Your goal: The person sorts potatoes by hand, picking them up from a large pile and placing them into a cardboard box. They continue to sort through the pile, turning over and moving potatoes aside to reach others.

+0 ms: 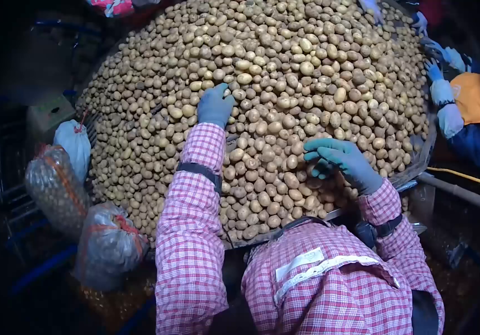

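A large heap of potatoes [273, 128] spreads in front of me. My left hand [216, 106], in a blue-grey glove, rests on the middle of the heap. Its thumb and forefinger close around a small pale potato, while the other fingers are partly hidden. Nearer my body, to the right, my right hand [341, 161] hovers low over the potatoes in a green and grey glove. Its fingers point left, apart from one another and partly bent, and I see nothing held in them. Both forearms wear pink checked sleeves with dark bands.
Filled sacks, one pale [72, 146], one clear with potatoes [56, 187] and one clear tied in red [108, 243], stand left of the heap. Other people's gloved hands [434, 70] work at the right edge. A metal rim [425, 156] borders the heap.
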### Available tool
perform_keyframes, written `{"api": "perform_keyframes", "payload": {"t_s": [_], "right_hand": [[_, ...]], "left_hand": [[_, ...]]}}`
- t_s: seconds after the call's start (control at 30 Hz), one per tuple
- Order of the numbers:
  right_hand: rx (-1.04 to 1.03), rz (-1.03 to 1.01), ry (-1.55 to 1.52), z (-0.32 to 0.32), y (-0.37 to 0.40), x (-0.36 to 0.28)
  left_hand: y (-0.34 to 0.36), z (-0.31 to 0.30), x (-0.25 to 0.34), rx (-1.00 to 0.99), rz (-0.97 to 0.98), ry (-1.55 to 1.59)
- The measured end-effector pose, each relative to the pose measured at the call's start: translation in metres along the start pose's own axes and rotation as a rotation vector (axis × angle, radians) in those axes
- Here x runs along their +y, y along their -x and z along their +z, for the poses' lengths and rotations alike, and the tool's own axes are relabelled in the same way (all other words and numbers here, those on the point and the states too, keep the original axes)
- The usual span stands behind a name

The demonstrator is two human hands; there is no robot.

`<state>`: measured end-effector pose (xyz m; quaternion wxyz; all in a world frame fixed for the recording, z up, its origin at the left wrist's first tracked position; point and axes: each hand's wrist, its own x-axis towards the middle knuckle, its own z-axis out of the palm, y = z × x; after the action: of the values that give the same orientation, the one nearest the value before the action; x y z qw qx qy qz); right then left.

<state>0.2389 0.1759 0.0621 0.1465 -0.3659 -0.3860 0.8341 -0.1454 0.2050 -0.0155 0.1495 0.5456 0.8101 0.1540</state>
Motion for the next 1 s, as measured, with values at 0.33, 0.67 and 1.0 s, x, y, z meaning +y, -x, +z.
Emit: {"api": "perform_keyframes", "payload": {"t_s": [0.33,0.67,1.0], "right_hand": [[0.015,0.025,-0.132,0.04,-0.028,-0.011],[0.058,-0.138,0.226,0.052,-0.055,0.003],[-0.059,-0.125,0.384,0.031,-0.037,0.007]], "left_hand": [[0.102,-0.043,0.08,-0.289,-0.265,1.469],[0.144,-0.05,0.093,-0.493,-0.201,1.078],[0.109,-0.029,0.09,-0.321,-0.063,0.285]]}}
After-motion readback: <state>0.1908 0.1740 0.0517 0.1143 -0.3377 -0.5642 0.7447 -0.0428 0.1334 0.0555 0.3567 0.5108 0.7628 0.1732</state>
